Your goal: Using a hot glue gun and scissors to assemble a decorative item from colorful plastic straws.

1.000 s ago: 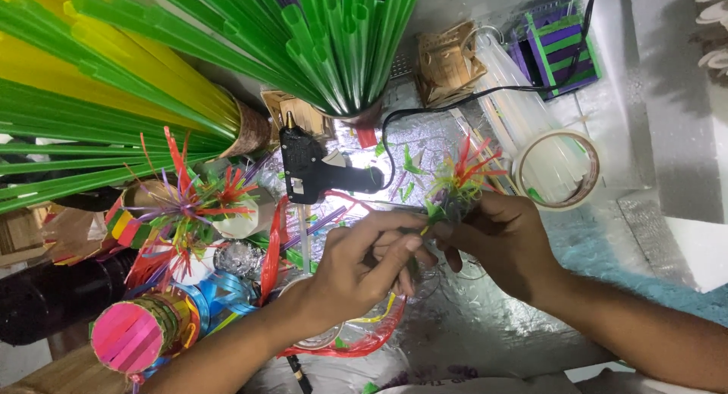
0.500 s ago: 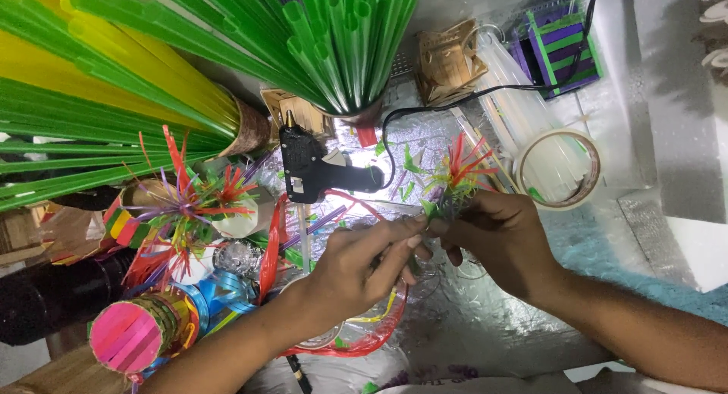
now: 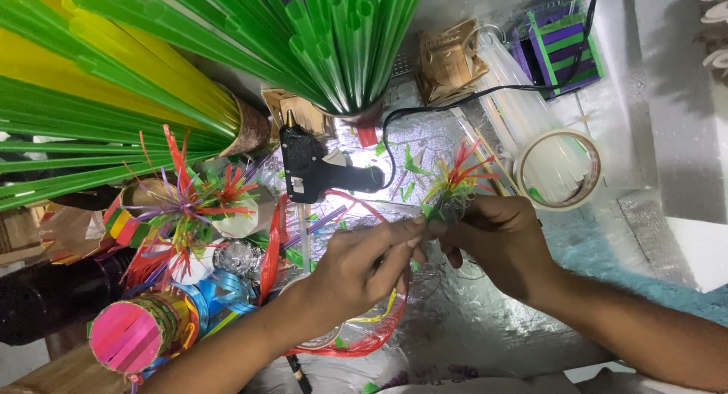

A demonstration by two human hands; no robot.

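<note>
My right hand grips the base of a small flower made of cut red, yellow and green straw strips, held above the silver foil surface. The fingers of my left hand pinch at the flower's lower edge, right beside my right thumb; what sits between those fingertips is too small to tell. A black hot glue gun lies just beyond my left hand, its black cord running off to the upper right.
Bundles of green straws and yellow and green straws stand in holders at the back and left. More straw flowers, a pink striped cylinder, a tape roll, clear glue sticks and a purple-green box surround the hands.
Both hands have stayed in place; the flower has turned slightly and dropped a little lower in my right hand, with my left fingertips shifting along its base.
</note>
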